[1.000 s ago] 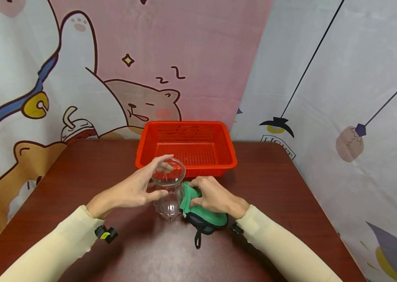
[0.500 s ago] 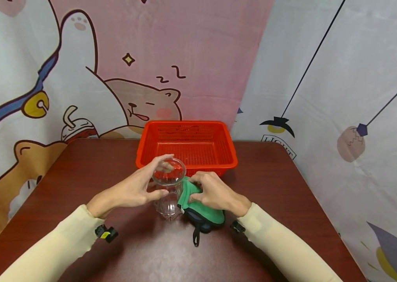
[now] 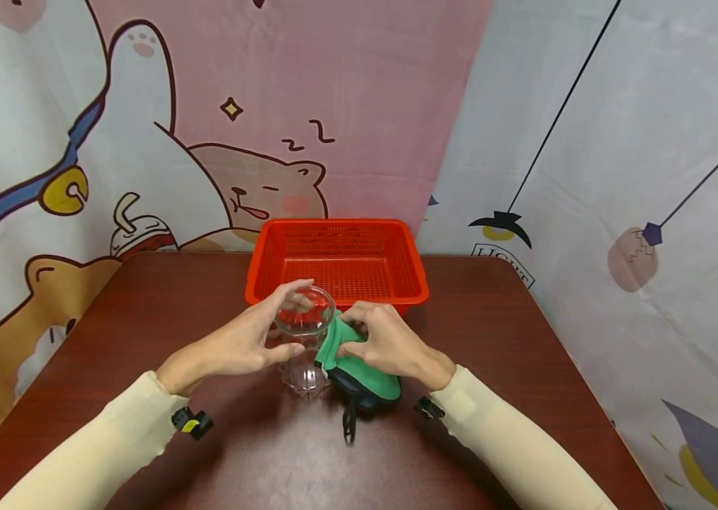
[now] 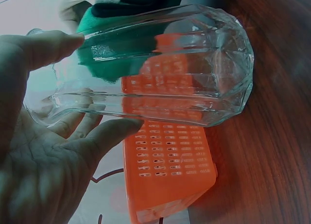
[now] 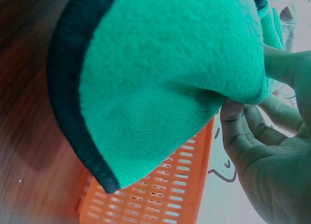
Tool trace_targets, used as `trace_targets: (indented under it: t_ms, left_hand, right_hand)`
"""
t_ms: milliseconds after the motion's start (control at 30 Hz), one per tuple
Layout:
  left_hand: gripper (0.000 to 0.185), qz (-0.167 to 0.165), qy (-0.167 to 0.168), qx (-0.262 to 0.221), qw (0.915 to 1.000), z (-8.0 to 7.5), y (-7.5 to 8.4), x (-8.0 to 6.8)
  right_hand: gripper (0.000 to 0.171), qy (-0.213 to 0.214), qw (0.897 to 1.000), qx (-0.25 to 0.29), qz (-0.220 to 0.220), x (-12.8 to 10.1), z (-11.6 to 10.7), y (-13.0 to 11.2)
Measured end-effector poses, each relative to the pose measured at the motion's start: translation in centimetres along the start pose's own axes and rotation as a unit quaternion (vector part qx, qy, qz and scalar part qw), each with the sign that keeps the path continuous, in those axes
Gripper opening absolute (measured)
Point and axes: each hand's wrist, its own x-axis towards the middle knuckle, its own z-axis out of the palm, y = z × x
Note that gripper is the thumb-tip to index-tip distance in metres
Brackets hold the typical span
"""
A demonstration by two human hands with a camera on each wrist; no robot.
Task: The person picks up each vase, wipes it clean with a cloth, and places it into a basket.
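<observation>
A clear glass vase (image 3: 305, 374) with a round rim and faceted lower body stands upright on the brown table. My left hand (image 3: 238, 346) holds it near the top, thumb on the near side and fingers round the far side. In the left wrist view the vase (image 4: 214, 73) shows the basket through its wall. My right hand (image 3: 392, 345) pinches a folded green cloth (image 3: 368, 377) with dark edging and a hanging loop. The cloth lies against the right side of the vase. In the right wrist view the cloth (image 5: 160, 73) hides part of the fingertips.
A red perforated plastic basket (image 3: 340, 304) sits just behind the vase at the back of the table (image 3: 480, 319). A curtain (image 3: 384, 106) with cartoon prints hangs behind the table and along its sides.
My right hand has shifted the cloth a little up and to the left along the vase. The left hand and the vase have stayed put.
</observation>
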Motion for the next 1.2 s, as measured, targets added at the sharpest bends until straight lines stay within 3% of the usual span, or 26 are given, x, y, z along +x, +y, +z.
trace_targets:
  t_ms: [700,1200]
  left_hand:
    - [0.1,0.006,-0.004,0.005,1.0,0.1,0.1,0.2]
    - [0.101,0.011,0.002,0.002,0.9999,0.1,-0.1,0.1]
  right_hand:
    - [0.042,0.104,0.99,0.09,0.007,-0.3,-1.2,-0.6]
    - [0.041,0.094,0.991,0.097,0.006,0.0,-1.1,-0.5]
